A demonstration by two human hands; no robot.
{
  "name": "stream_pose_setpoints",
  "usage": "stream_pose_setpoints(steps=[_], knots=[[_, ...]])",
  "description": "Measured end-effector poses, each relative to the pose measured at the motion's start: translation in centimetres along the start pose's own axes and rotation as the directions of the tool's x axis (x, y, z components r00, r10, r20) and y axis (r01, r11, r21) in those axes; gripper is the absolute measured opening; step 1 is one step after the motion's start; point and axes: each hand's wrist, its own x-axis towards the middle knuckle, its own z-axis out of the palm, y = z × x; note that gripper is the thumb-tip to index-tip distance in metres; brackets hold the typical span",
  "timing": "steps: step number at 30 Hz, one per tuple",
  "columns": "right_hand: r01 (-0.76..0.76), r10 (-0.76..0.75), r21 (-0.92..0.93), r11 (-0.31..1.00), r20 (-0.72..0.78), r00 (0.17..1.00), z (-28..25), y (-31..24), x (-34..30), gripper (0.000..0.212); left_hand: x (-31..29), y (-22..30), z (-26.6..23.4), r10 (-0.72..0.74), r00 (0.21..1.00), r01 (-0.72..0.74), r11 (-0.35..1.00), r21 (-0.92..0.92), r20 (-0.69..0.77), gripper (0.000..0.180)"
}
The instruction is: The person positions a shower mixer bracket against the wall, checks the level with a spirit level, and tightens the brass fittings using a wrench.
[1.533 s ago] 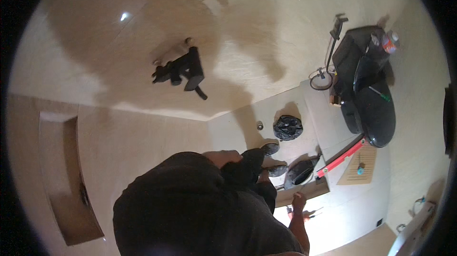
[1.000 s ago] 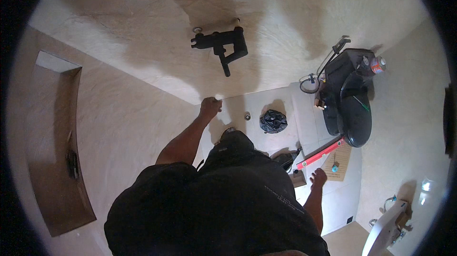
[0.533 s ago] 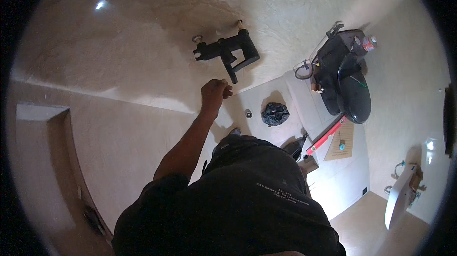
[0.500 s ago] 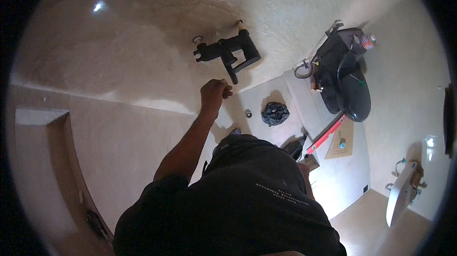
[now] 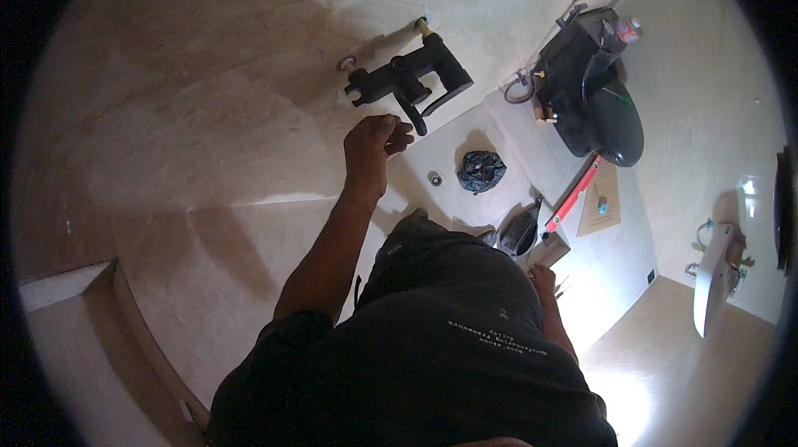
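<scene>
A black wall-mounted mixer tap sticks out from the wall on brass fittings. Its lever points toward the floor. My left hand is just below the tap and beside the lever, fingers curled in. Whether anything is in those fingers I cannot make out. Low on my right side, my right hand has its fingers bent together next to a small cardboard box. My body partly covers that arm, and I cannot tell whether the hand touches the box.
Below the tap lie a black plastic bag and a floor drain. A black toilet stands to the right, near a red spirit level, a cardboard sheet and a dark pouch. Farther right is a white washbasin.
My view has tilted, so the floor things sit higher. My left hand is closer to the tap's body, still curled. More of my right hand shows beside the box.
</scene>
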Motion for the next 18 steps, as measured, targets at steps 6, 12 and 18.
stream_pose_setpoints(steps=[6, 12, 18], knots=[[0.291, -0.183, -0.703, 0.649, 0.227, 0.957, 5.2, -0.6, -4.0, 0.035, 0.3, 0.9, -0.8, -0.045, 0.999, 0.045, 0.999, 0.015, 0.022, 0.02], [0.427, -0.359, -0.777, 0.462, 0.276, 0.892, 5.7, -0.9, -4.4, 0.031, 0.3, 0.9, 0.5, -0.058, 0.996, 0.057, 0.998, 0.017, 0.065, 0.018], [-0.186, 0.225, 0.42, 0.888, -0.046, 0.973, 6.7, 1.7, -2.8, 0.028, 0.1, 0.3, 1.9, -0.093, 0.988, 0.087, 0.995, 0.057, 0.123, 0.019]])
